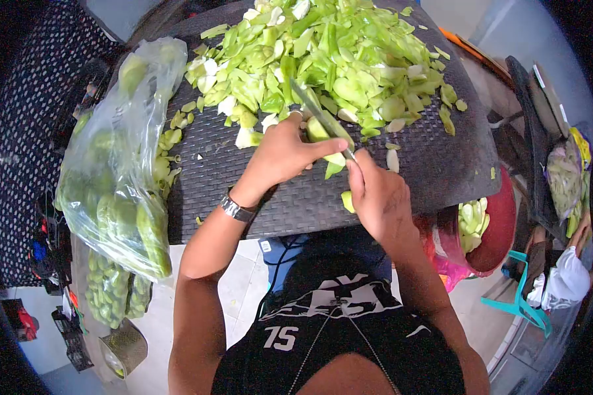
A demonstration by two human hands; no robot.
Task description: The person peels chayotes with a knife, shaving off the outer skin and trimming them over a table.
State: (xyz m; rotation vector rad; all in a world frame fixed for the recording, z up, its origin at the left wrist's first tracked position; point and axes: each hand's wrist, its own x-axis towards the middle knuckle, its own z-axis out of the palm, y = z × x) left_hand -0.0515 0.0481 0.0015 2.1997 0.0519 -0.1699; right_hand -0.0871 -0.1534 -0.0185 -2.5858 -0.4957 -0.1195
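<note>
My left hand (280, 155), with a metal watch (237, 209) on its wrist, is closed around a green fruit (317, 131) with pale flesh, like a green mango. In my right hand (380, 197) is a knife (308, 102), its blade pointing up and left across the fruit. The right thumb area and handle sit close to my left thumb, and the handle is mostly hidden in my fist. Just beyond both hands rises a large heap of green peelings and slices (349, 62) on the dark woven table (257, 214). A small green piece (348, 201) lies beside my right hand.
A clear plastic bag (118, 164) of whole green fruits stands at the table's left edge, with another filled bag (109, 289) below it. At the right, a red bucket (504, 224) contains pale green pieces (472, 224). A teal hanger (517, 296) is farther right.
</note>
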